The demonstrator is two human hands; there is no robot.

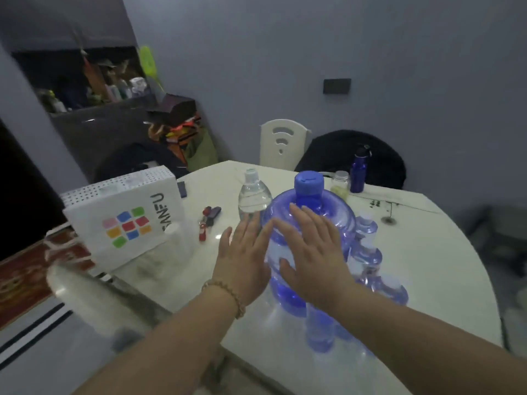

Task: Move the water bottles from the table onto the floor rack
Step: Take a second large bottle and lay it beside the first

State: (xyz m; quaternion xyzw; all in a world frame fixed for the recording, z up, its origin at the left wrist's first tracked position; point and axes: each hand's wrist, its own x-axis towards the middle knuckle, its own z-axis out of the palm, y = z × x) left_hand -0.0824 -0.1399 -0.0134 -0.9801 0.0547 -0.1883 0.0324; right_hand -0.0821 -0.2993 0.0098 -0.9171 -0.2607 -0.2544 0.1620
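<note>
A big blue water jug [339, 212] with a blue cap stands upright on the white table [427, 240]. Both hands are spread flat with fingers apart, holding nothing. My right hand [310, 252] lies in front of the jug's near side. My left hand [245, 255], a bead bracelet on its wrist, hovers at the jug's left flank; I cannot tell whether it touches. A clear bottle [252, 196] with a white cap stands behind the left hand. Several smaller blue bottles [368, 252] crowd the jug's right and near sides. No floor rack is in view.
A white box [125, 220] with coloured squares lies at the table's left end. Keys with a red fob [206, 220] lie beside it. A dark blue flask [360, 169], a small jar [340, 182] and a white chair [282, 143] are at the far edge. Cluttered shelves fill the back left.
</note>
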